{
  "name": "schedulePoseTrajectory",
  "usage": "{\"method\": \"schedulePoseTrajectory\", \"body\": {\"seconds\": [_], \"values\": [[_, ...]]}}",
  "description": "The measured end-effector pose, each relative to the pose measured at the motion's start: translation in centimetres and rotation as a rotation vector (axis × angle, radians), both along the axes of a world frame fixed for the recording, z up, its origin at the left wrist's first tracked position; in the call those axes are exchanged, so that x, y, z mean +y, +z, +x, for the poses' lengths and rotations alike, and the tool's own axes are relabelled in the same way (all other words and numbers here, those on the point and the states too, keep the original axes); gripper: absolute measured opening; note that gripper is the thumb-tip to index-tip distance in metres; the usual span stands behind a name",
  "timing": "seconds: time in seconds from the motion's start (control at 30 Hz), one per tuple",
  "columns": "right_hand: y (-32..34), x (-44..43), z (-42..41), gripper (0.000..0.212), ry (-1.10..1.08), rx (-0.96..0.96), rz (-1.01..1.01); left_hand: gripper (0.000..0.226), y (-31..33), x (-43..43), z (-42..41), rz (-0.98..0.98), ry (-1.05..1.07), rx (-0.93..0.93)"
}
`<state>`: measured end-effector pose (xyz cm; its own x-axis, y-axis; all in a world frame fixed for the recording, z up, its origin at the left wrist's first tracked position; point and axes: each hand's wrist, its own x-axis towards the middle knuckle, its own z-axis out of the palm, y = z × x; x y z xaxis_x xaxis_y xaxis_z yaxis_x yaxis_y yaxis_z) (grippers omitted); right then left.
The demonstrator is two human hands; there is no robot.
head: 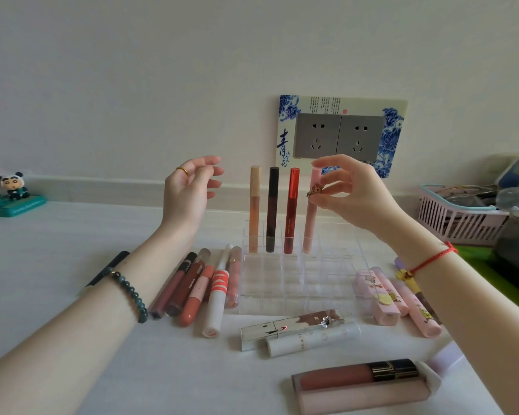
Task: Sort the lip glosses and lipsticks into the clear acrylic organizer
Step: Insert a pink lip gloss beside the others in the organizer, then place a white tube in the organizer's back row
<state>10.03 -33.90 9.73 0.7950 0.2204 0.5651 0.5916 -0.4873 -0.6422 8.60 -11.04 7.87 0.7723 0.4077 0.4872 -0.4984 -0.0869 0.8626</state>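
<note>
A clear acrylic organizer [294, 283] stands mid-table. Its back row holds upright tubes: a beige one [254, 205], a dark brown one [272, 205], a red one [292, 208] and a pink gloss [309, 232]. My right hand [351, 190] pinches the top of that pink gloss, which stands in its cell. My left hand [189, 190] hovers left of the organizer, fingers relaxed, holding nothing. Several glosses [198, 292] lie left of the organizer. A silver lipstick [291, 327] and a white tube [312, 339] lie in front, pink tubes [396, 301] at the right.
A big nude gloss with a dark gold cap [357, 375] lies on a pink box at the front right. A pink basket [459, 217] stands at the far right. A panda figurine [12, 190] sits far left. Wall sockets [339, 136] are behind the organizer.
</note>
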Motion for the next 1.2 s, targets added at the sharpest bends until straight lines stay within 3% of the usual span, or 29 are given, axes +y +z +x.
{"method": "schedulePoseTrajectory", "body": {"seconds": [0.23, 0.43, 0.7, 0.9, 1.03, 1.2], "values": [[2.0, -0.7, -1.2, 0.054, -0.027, -0.057, 0.034, 0.024, 1.7, 0.9, -0.9, -0.068, 0.009, -0.025], [4.9, -0.1, -4.5, 0.041, 0.035, -0.198, 0.152, 0.023, 3.9, 1.6, -3.0, -0.125, -0.009, -0.103], [3.1, 4.2, -7.7, 0.036, 0.230, -0.134, -0.182, 0.023, 0.7, 4.3, -6.0, 0.233, 0.007, -0.074], [0.4, 8.0, -7.1, 0.036, 0.280, -0.089, -0.455, 0.024, -3.5, 7.6, -8.0, 0.480, 0.037, 0.090], [-0.7, 10.4, -5.7, 0.036, 0.297, -0.046, -0.545, 0.012, -5.7, 8.1, -9.1, 0.593, 0.045, 0.150], [-2.1, 13.7, -3.3, 0.037, 0.236, 0.026, -0.654, 0.032, -7.1, 6.7, -9.2, 0.814, 0.026, 0.173]]}}
